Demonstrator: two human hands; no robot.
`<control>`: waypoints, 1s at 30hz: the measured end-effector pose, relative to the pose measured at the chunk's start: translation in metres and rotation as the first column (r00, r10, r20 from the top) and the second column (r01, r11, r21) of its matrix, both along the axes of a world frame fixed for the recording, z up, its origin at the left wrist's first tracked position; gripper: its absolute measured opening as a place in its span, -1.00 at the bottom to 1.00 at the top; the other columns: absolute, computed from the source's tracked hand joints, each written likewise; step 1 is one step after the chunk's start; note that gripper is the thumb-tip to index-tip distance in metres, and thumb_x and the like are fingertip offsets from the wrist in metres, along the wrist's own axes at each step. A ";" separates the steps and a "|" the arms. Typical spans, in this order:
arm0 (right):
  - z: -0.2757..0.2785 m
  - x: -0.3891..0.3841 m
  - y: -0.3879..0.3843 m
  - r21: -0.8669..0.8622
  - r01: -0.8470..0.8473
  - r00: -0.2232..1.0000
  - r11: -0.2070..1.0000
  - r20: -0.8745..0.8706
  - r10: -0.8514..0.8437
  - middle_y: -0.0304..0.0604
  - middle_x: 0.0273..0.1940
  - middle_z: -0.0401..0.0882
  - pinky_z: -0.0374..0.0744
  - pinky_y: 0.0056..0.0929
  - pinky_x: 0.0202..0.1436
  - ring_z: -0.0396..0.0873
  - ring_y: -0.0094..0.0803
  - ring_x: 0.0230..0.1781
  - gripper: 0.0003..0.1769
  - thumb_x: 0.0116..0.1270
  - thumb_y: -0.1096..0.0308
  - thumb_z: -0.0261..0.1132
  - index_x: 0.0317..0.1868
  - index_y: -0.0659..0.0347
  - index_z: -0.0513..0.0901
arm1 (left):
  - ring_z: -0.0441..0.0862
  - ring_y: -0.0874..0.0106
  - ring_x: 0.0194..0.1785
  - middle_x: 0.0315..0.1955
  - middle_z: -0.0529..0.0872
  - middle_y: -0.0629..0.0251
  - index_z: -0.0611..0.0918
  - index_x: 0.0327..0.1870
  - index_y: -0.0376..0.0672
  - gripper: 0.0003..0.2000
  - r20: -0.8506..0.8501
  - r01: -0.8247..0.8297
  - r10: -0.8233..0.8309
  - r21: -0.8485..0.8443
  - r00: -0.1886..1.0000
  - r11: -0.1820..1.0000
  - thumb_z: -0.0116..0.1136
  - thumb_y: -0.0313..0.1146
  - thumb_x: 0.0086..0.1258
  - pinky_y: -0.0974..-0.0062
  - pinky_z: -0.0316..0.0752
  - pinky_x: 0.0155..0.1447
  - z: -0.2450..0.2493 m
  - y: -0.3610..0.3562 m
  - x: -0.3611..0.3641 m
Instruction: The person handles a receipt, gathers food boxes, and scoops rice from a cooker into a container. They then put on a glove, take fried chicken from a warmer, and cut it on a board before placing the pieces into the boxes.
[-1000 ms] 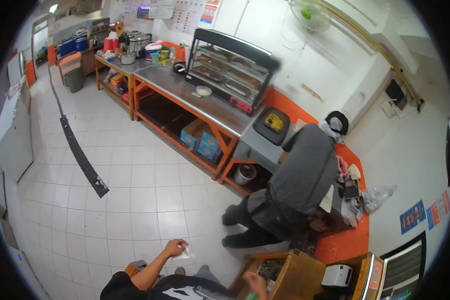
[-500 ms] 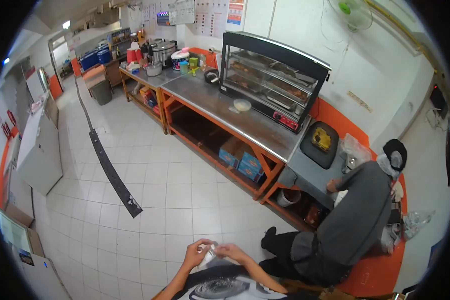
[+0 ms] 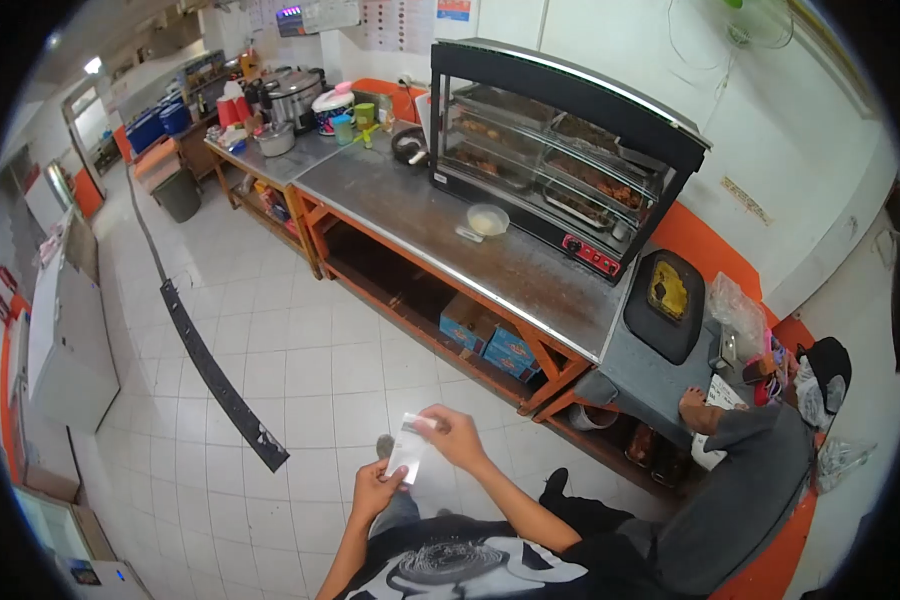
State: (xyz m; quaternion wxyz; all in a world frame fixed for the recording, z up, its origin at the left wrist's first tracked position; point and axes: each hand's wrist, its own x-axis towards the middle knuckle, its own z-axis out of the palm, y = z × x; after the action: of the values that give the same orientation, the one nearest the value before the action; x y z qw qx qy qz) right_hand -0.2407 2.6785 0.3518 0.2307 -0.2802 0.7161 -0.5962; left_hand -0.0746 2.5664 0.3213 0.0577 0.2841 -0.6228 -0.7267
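Between my two hands is a white paper slip [image 3: 406,452], held out over the tiled floor in front of my body. My left hand [image 3: 377,487] pinches its lower edge. The upper right corner is gripped by the fingers of my right hand [image 3: 450,437]. Faint marks show near the top of the slip, too small to read. Beyond my hands stands a metal-topped table [image 3: 390,205] with a glass food warmer [image 3: 560,160] on it.
A co-worker in a grey top [image 3: 730,510] leans over the side counter at right. A black tray [image 3: 667,305] with yellow contents lies there, and a small bowl [image 3: 487,219] is on the table. A dark cable cover strip [image 3: 220,375] crosses the floor.
The slip, crumpled or folded before, is now opened out flat between my hands. My hands have moved up and away from my body. The co-worker bends lower, and my view has shifted.
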 end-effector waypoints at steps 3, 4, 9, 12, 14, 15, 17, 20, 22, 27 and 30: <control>-0.002 -0.039 -0.028 -0.049 0.172 0.981 0.984 0.103 -0.167 -0.36 -0.52 0.60 0.41 -0.62 -0.51 0.48 -0.74 -0.53 -0.83 0.30 0.34 0.38 -0.18 0.25 0.69 | 0.65 0.56 -0.34 -0.34 0.74 0.29 0.67 -0.03 -0.38 -0.75 0.018 0.119 -0.118 -0.026 0.993 0.993 0.25 -0.39 0.39 0.59 0.58 -0.25 0.008 -0.041 -0.053; -0.001 -0.047 -0.037 -0.047 0.251 0.957 0.967 0.159 -0.241 -0.40 -0.51 0.58 0.40 -0.63 -0.51 0.47 -0.74 -0.52 -0.83 0.31 0.34 0.39 -0.19 0.26 0.68 | 0.66 0.55 -0.33 -0.35 0.74 0.29 0.67 -0.04 -0.37 -0.75 0.030 0.185 -0.184 -0.048 0.983 0.982 0.25 -0.38 0.39 0.57 0.58 -0.22 0.012 -0.055 -0.064; 0.027 -0.129 -0.093 -0.086 0.330 0.943 0.940 -0.013 -0.333 -0.37 -0.44 0.62 0.42 -0.72 -0.46 0.50 -0.76 -0.48 -0.85 0.33 0.42 0.35 -0.14 0.28 0.66 | 0.65 0.54 -0.29 -0.30 0.72 0.30 0.66 -0.04 -0.38 -0.75 -0.038 0.338 -0.336 0.150 0.941 0.929 0.24 -0.37 0.40 0.58 0.56 -0.17 0.052 -0.130 -0.154; 0.071 -0.177 -0.126 -0.114 0.407 0.899 0.906 -0.125 -0.419 -0.46 -0.53 0.52 0.30 -0.66 -0.50 0.30 -0.74 -0.57 -0.83 0.27 0.37 0.40 -0.17 0.24 0.71 | 0.66 0.52 -0.27 -0.24 0.73 0.27 0.65 -0.01 -0.39 -0.75 -0.162 0.449 -0.430 0.106 0.888 0.887 0.22 -0.40 0.41 0.57 0.58 -0.17 0.080 -0.172 -0.212; 0.090 -0.204 -0.142 -0.152 0.454 0.880 0.878 -0.076 -0.468 -0.39 -0.49 0.60 0.39 -0.67 -0.44 0.43 -0.73 -0.51 -0.82 0.31 0.34 0.37 -0.15 0.25 0.71 | 0.67 0.53 -0.26 -0.22 0.73 0.25 0.65 0.01 -0.39 -0.74 -0.170 0.504 -0.481 0.133 0.860 0.854 0.22 -0.41 0.41 0.56 0.59 -0.16 0.096 -0.190 -0.247; 0.099 -0.218 -0.150 -0.185 0.457 0.877 0.870 -0.068 -0.476 -0.38 -0.49 0.61 0.41 -0.67 -0.43 0.46 -0.72 -0.49 -0.82 0.32 0.33 0.37 -0.15 0.26 0.71 | 0.66 0.54 -0.25 -0.21 0.73 0.24 0.65 -0.01 -0.40 -0.75 -0.211 0.509 -0.476 0.148 0.854 0.848 0.22 -0.42 0.40 0.55 0.61 -0.16 0.110 -0.198 -0.267; 0.124 -0.245 -0.164 -0.221 0.473 0.866 0.853 -0.061 -0.496 -0.36 -0.48 0.62 0.43 -0.67 -0.41 0.49 -0.72 -0.48 -0.81 0.33 0.33 0.36 -0.15 0.27 0.71 | 0.66 0.55 -0.24 -0.20 0.74 0.23 0.65 -0.02 -0.41 -0.76 -0.252 0.527 -0.481 0.160 0.839 0.835 0.22 -0.43 0.40 0.54 0.63 -0.15 0.127 -0.214 -0.301; 0.142 -0.288 -0.180 -0.151 0.454 0.874 0.878 -0.117 -0.472 -0.28 -0.35 0.68 0.51 -0.69 -0.27 0.57 -0.68 -0.35 -0.82 0.36 0.39 0.33 -0.13 0.34 0.67 | 0.67 0.54 -0.23 -0.17 0.74 0.22 0.65 0.00 -0.40 -0.75 -0.259 0.558 -0.510 0.169 0.820 0.812 0.22 -0.44 0.39 0.51 0.65 -0.11 0.138 -0.235 -0.347; 0.144 -0.321 -0.193 -0.215 0.452 0.855 0.866 -0.171 -0.489 -0.33 -0.48 0.62 0.43 -0.67 -0.41 0.49 -0.71 -0.51 -0.79 0.33 0.29 0.37 -0.17 0.28 0.71 | 0.67 0.54 -0.22 -0.17 0.74 0.20 0.64 0.02 -0.39 -0.75 -0.316 0.552 -0.482 0.190 0.817 0.812 0.23 -0.46 0.38 0.53 0.65 -0.12 0.141 -0.244 -0.377; 0.167 -0.412 -0.226 -0.175 0.390 0.832 0.904 -0.354 -0.427 -0.35 -0.38 0.65 0.47 -0.67 -0.29 0.53 -0.70 -0.39 -0.87 0.35 0.40 0.32 -0.22 0.32 0.68 | 0.68 0.54 -0.22 -0.17 0.75 0.20 0.63 0.03 -0.38 -0.74 -0.346 0.517 -0.443 0.157 0.827 0.842 0.23 -0.48 0.38 0.55 0.65 -0.11 0.153 -0.270 -0.458; 0.185 -0.470 -0.245 -0.218 0.338 0.798 0.915 -0.450 -0.402 -0.35 -0.37 0.65 0.46 -0.67 -0.29 0.53 -0.69 -0.38 -0.87 0.35 0.40 0.32 -0.25 0.32 0.68 | 0.68 0.56 -0.21 -0.17 0.74 0.22 0.62 0.06 -0.38 -0.73 -0.370 0.483 -0.418 0.099 0.829 0.870 0.22 -0.48 0.38 0.57 0.64 -0.09 0.167 -0.287 -0.510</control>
State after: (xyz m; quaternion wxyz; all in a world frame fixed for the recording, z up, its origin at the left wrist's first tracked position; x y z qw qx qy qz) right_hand -0.7103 2.4339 0.5363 -0.0956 -0.2892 0.7522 -0.5843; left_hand -0.5848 2.2796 0.4878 -0.0376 0.0041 -0.5815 -0.8127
